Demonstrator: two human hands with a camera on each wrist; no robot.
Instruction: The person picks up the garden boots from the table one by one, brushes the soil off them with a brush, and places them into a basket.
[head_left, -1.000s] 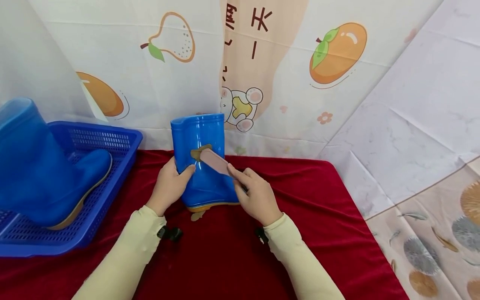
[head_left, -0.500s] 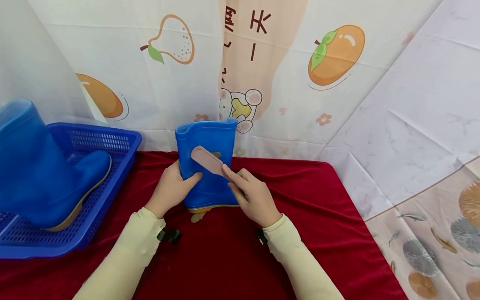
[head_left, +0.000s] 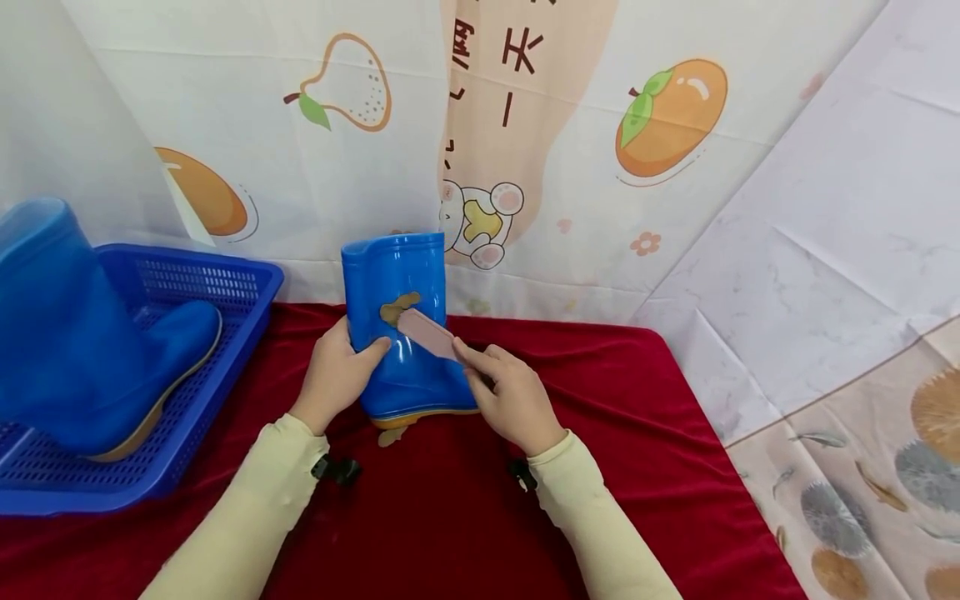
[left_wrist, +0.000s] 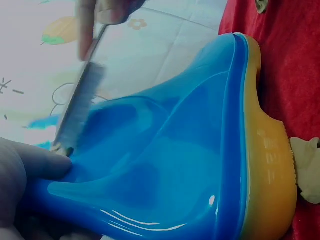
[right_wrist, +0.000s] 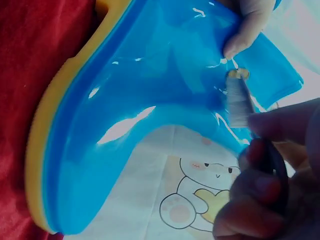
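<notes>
A blue rubber boot (head_left: 405, 367) with a yellow sole stands on the red cloth, toe to the right. My left hand (head_left: 332, 371) grips its shaft from the left, thumb lying across the near side. A brown, mud-like patch (head_left: 400, 307) marks the shaft above that thumb. My right hand (head_left: 516, 396) holds a brush (head_left: 427, 333) by its handle, pink back towards the head camera. Pale bristles (right_wrist: 240, 102) show in the right wrist view, their end at the patch's edge. The handle is mostly hidden in the fingers.
At the left, a blue plastic basket (head_left: 251, 279) holds a second blue boot (head_left: 97, 350). A brownish smear (head_left: 395, 433) lies on the red cloth (head_left: 435, 517) by the heel. A fruit-printed curtain (head_left: 570, 275) hangs close behind the boot.
The brush swept up and left over the brown patch, then came back down and right. The boot shaft leaned right and deformed midway, then returned. Both hands kept their hold.
</notes>
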